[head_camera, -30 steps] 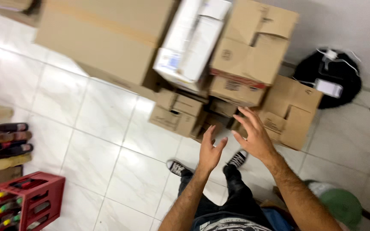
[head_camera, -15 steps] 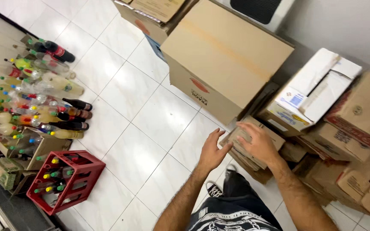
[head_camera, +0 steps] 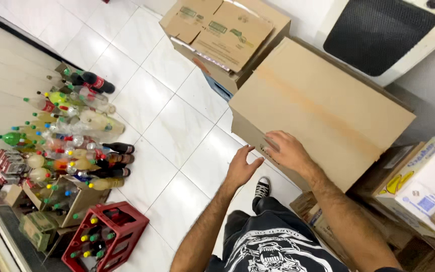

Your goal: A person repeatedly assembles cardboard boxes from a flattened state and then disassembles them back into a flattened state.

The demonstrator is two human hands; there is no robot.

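Note:
A large plain cardboard box [head_camera: 323, 108] stands in front of me, taped along its top. My right hand [head_camera: 286, 149] lies flat against its near lower corner, fingers spread on the cardboard. My left hand [head_camera: 242, 166] hovers just left of that corner, open, fingers apart, holding nothing and not touching the box. My dark trousers and one black sneaker [head_camera: 262, 187] show below on the white tiled floor [head_camera: 172, 126].
Another open-flapped cardboard box [head_camera: 222, 35] stands behind. More cartons, one white [head_camera: 424, 181], are stacked at right. A white appliance with a dark panel [head_camera: 378, 30] sits top right. Many bottles [head_camera: 71, 136] lie at left beside a red crate [head_camera: 106, 236] holding bottles.
The view has swung left and up over the big box. Both hands moved from mid-air to the box's near corner, and the right hand now rests on it.

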